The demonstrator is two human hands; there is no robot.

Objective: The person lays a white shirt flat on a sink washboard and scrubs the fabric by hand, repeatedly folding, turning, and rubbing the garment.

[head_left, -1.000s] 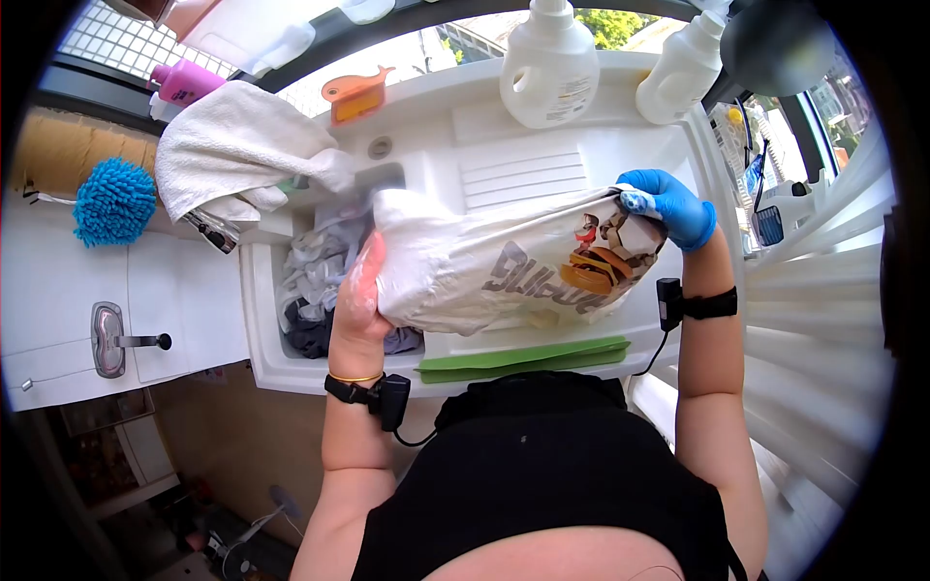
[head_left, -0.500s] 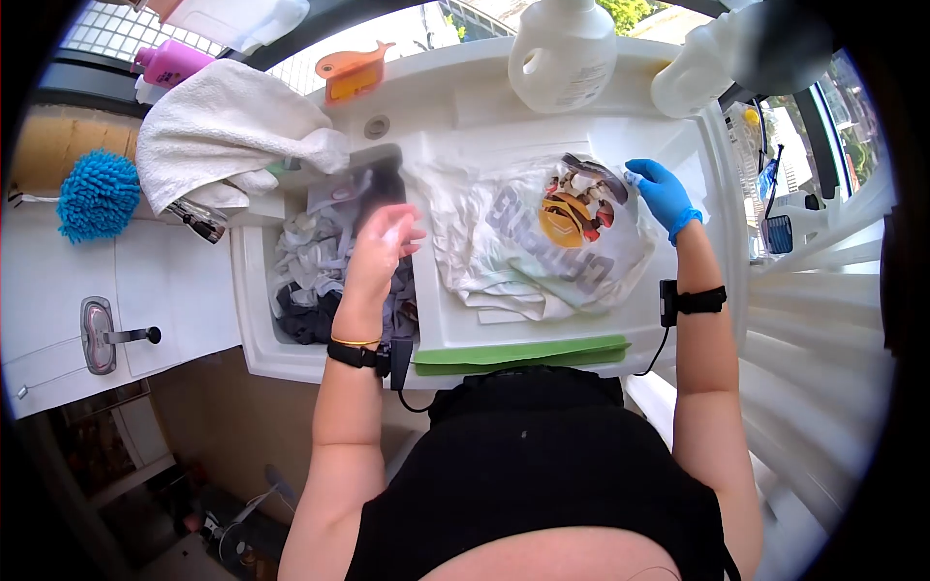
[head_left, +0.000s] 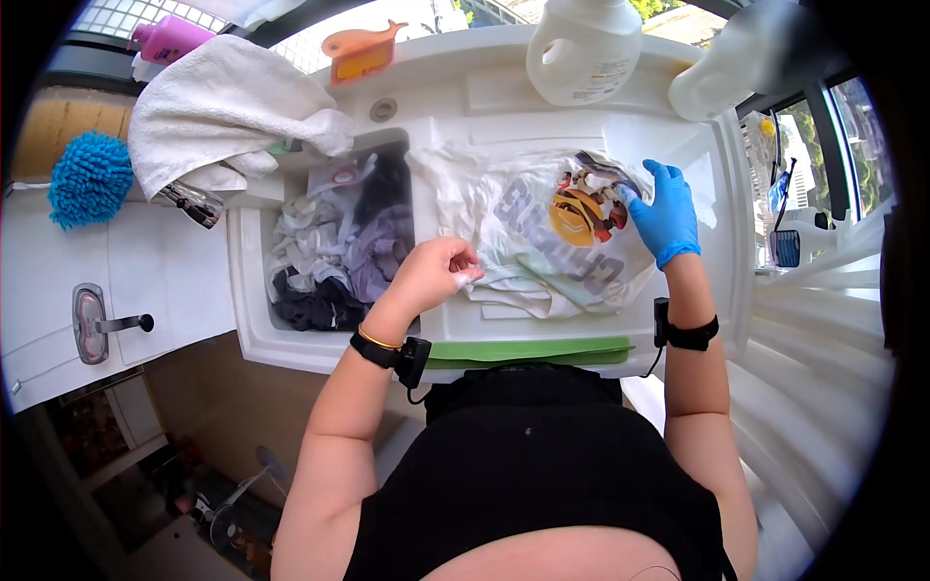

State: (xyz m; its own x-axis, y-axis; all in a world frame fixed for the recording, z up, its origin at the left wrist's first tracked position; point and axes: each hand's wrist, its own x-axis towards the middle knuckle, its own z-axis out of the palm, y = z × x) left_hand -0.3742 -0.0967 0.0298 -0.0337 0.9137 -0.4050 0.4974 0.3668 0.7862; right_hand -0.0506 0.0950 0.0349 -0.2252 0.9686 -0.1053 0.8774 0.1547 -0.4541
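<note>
A wet white T-shirt (head_left: pixel 542 281) with a burger print (head_left: pixel 581 211) and grey lettering lies spread on the white washboard side of the sink. My bare left hand (head_left: pixel 436 273) is over the shirt's left edge, its fingers curled toward the thumb. A small white patch shows at the thumb; I cannot tell whether it is foam or cloth. My right hand (head_left: pixel 670 211), in a blue rubber glove, is at the shirt's right edge beside the print. Its fingers are extended and apart from the thumb, whose tip looks whitish.
Left of the washboard, the basin (head_left: pixel 254 281) holds white, lilac and dark laundry (head_left: pixel 378 254). A green strip (head_left: pixel 533 351) lines the front edge. Detergent jugs (head_left: pixel 586 58) and an orange whale-shaped item (head_left: pixel 360 53) stand behind. A white towel (head_left: pixel 232 107) and blue chenille mop head (head_left: pixel 92 181) are left.
My left hand has moved from above the laundry basin right and nearer to me, to the shirt's left edge, its fingers curling in. My gloved hand has shifted slightly down, fingers spreading.
</note>
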